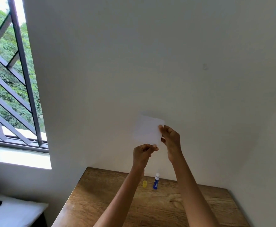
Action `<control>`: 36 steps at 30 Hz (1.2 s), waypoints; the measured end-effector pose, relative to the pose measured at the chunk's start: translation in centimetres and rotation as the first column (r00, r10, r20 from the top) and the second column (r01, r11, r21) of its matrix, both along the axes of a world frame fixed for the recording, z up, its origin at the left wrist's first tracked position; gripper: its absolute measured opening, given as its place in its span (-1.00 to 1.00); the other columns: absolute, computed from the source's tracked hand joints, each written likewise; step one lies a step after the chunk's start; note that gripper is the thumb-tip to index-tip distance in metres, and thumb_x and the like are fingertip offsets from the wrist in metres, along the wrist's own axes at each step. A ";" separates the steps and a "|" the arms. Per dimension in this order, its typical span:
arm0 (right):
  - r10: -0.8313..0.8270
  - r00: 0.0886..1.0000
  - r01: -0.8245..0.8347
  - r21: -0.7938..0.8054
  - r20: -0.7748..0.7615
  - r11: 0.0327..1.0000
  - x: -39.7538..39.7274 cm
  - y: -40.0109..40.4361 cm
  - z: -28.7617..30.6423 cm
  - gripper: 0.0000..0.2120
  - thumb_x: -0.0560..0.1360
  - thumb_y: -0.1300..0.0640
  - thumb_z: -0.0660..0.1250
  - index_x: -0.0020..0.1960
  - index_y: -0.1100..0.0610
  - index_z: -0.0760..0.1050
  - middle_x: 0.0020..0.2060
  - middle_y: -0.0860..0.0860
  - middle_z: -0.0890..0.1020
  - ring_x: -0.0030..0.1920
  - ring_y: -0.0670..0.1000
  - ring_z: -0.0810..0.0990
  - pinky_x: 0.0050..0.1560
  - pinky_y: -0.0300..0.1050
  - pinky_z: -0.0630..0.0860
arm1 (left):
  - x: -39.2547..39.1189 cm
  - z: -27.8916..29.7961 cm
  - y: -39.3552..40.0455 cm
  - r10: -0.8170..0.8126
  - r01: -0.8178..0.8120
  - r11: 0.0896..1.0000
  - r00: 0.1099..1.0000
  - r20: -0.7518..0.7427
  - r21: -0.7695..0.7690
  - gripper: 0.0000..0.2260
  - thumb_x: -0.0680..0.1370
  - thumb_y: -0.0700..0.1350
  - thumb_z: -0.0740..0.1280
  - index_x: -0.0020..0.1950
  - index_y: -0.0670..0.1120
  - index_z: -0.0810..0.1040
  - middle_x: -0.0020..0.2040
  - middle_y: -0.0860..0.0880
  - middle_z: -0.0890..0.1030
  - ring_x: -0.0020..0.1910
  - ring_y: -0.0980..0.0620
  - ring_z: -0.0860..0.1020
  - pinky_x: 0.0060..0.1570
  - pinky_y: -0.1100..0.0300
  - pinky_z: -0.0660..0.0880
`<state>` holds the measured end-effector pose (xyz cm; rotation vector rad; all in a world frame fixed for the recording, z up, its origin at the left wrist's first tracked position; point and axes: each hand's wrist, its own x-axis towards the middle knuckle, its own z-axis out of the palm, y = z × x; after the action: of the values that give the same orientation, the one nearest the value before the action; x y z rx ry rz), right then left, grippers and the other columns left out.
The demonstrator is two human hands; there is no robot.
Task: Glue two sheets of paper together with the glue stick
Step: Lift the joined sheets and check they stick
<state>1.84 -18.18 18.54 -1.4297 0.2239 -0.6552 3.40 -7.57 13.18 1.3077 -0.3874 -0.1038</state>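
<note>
A small white square of paper (148, 129) is held up in the air in front of the white wall. My left hand (143, 153) pinches its lower corner and my right hand (170, 140) pinches its right edge. Whether it is one sheet or two pressed together, I cannot tell. Below, on the wooden table (111, 199), a blue glue stick (156, 181) stands upright and uncapped, white tip showing. Its yellow cap (144, 184) stands just to the left of it.
The table stands against the white wall at its far edge. A barred window (14, 79) with a sill is to the left. A white cushion-like surface (14, 212) lies at the lower left, beside the table.
</note>
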 end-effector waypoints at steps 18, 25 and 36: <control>-0.127 0.992 0.128 -0.075 0.011 0.989 0.1 2.9 -3.5 -0.83 0.45 -0.07 0.35 -0.05 0.01 0.50 -0.24 -0.10 0.61 -0.23 -0.10 0.57 -0.29 -0.25 0.52 | 1.3 0.4 1.1 0.267 -0.298 0.939 0.946 -0.183 -0.172 -0.86 0.43 -0.09 0.46 -0.21 -0.12 0.55 -0.32 -0.02 0.57 -0.40 0.11 0.50 -0.49 0.39 0.43; -0.134 0.991 0.136 -0.098 0.018 0.986 0.0 3.4 -5.3 -0.89 0.53 0.02 0.26 -0.13 -0.02 0.53 -0.28 -0.03 0.62 -0.30 -0.05 0.58 -0.29 -0.23 0.52 | 1.1 0.2 0.6 0.306 -0.342 0.922 0.932 -0.194 -0.184 -0.83 0.47 -0.06 0.42 -0.27 -0.10 0.55 -0.36 -0.04 0.56 -0.41 0.08 0.48 -0.48 0.39 0.42; -0.090 0.995 0.070 -0.319 -0.049 0.945 0.1 1.9 -4.7 -0.79 0.45 0.01 0.39 0.01 0.09 0.51 -0.21 -0.09 0.60 -0.20 -0.10 0.58 -0.22 -0.27 0.50 | 3.0 1.4 2.3 0.195 -0.195 0.971 0.981 -0.010 -0.136 -0.87 0.46 -0.10 0.43 -0.12 -0.15 0.62 -0.22 -0.05 0.66 -0.28 0.10 0.62 -0.32 0.25 0.55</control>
<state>1.94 -16.23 13.80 -1.7599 0.2349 -0.7370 6.36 -5.23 14.54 1.2041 -0.2624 0.0893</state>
